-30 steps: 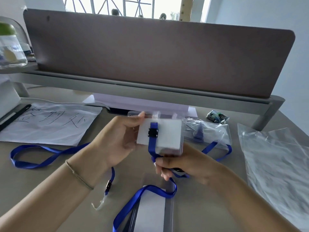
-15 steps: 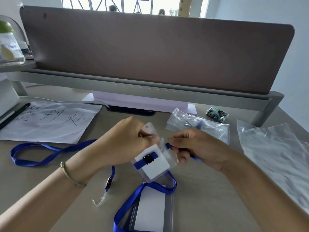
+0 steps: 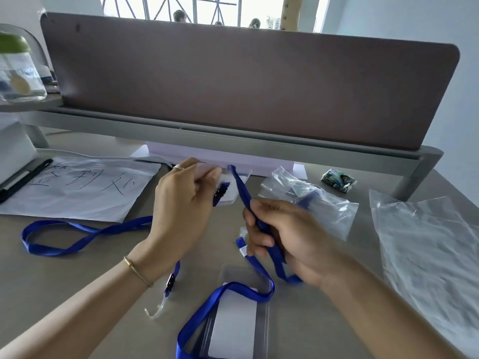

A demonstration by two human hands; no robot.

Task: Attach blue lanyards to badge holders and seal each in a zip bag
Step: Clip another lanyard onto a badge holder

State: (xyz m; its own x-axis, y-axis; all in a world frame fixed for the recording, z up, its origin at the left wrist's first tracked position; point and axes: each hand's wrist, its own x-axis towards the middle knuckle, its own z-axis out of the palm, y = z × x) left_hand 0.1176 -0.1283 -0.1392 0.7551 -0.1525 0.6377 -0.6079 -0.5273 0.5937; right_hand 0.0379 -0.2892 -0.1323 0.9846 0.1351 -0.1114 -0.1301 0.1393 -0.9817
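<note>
Clear badge holder [image 3: 230, 187] sits half-hidden behind left hand [image 3: 181, 208], blurred.

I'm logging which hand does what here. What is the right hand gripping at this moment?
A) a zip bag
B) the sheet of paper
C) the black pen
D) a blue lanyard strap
D: the right hand has its fingers curled round the blue lanyard strap, which runs up to the badge holder held by the left hand.

Left hand [image 3: 181, 203] pinching, raised; right hand [image 3: 282, 237] fisted, gripping.
</note>
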